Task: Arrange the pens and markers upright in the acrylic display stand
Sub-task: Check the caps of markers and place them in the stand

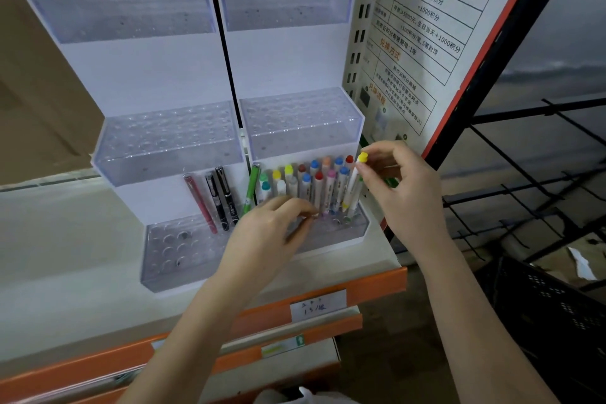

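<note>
Two acrylic stands on a pale shelf; right hand pinches a yellow-capped marker; left hand pinches among markers.

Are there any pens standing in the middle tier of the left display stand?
No, the middle tier of the left stand holds nothing; its only pens, a pink pen and two black pens, stand in the bottom tier.

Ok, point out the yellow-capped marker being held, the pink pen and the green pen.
yellow-capped marker (361, 157), head view, on its yellow cap.
pink pen (200, 203), head view, mid-barrel.
green pen (252, 182), head view, upper barrel.
</note>
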The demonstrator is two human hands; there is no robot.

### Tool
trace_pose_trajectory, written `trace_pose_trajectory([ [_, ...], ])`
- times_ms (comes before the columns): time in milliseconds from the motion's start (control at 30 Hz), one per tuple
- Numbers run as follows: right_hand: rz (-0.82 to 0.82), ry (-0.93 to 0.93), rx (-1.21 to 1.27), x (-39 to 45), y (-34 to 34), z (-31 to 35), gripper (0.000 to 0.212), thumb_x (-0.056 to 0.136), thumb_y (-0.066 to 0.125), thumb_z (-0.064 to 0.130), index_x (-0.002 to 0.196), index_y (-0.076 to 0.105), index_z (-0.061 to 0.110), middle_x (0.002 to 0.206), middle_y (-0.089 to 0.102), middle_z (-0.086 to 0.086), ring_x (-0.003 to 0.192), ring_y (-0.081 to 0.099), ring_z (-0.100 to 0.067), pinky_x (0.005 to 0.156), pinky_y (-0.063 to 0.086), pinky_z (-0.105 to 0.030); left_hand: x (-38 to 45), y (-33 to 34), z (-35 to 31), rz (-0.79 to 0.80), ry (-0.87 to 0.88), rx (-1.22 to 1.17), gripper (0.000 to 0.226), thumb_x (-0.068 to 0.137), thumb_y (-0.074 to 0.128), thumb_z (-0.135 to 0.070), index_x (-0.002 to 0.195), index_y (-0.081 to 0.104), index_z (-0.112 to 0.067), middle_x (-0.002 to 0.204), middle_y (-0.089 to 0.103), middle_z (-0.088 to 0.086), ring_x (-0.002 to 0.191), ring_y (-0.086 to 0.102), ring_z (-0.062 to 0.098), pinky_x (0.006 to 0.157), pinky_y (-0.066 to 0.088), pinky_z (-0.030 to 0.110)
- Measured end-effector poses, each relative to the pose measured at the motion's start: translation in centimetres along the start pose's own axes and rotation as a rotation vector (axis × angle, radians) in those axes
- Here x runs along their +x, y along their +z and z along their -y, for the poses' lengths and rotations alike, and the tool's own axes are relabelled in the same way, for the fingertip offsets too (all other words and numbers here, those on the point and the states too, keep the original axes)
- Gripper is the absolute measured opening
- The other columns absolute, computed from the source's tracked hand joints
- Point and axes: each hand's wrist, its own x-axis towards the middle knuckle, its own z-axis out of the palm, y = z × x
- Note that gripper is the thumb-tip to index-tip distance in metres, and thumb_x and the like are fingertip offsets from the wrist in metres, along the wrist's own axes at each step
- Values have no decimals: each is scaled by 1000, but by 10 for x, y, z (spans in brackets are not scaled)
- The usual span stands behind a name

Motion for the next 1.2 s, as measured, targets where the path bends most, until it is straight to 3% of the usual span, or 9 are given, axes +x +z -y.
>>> trace_pose_trajectory([
  [133,-23,-61,-126,-7,11,-9,18,86,65,14,104,61,11,97,63,-1,89,56,-5,78,43,-6,-6,-4,6,25,32,53,31,88,42,-32,94,69,-17,90,69,-3,80,66,18,63,57,32],
  [267,-82,-181,-306,-14,22,-16,11,80,71,6,88,65,3,94,62,-8,91,56,-16,84,35,-3,-10,-7,14,32,63,70,30,89,43,-29,94,70,-16,89,69,-3,78,66,18,60,56,30],
  [500,-103,-195,-427,-17,26,-12,10,79,72,6,85,65,2,96,62,-11,96,47,-11,87,29,1,-20,-11,29,17,101,51,32,90,42,-30,94,70,-15,88,69,-2,78,66,19,60,57,32],
  [667,-130,-164,-478,-17,30,-2,17,84,61,19,91,64,4,95,61,-9,94,52,-21,82,31,-12,-30,-20,40,16,134,87,29,89,45,-27,92,70,-14,86,69,0,75,66,21,56,55,30],
  [800,-198,-206,-404,-17,46,25,18,88,57,21,91,65,5,92,63,-7,91,51,-17,78,36,-15,-39,-28,52,-10,155,126,27,88,47,-26,88,71,-14,83,69,0,71,65,21,52,53,28],
  [1000,-122,-249,-381,-8,96,51,22,87,55,27,88,66,8,83,63,-3,85,52,-20,76,32,-19,-48,-40,69,-13,169,152,31,88,45,-30,84,71,-13,81,68,2,71,64,25,46,51,31],
  [1200,-136,-233,-444,-3,122,56,8,80,65,14,84,64,7,81,65,-6,81,57,-28,72,35,-26,-55,-50,84,-19,181,148,29,88,45,-28,88,72,-16,85,69,-1,74,64,22,50,53,31],
])
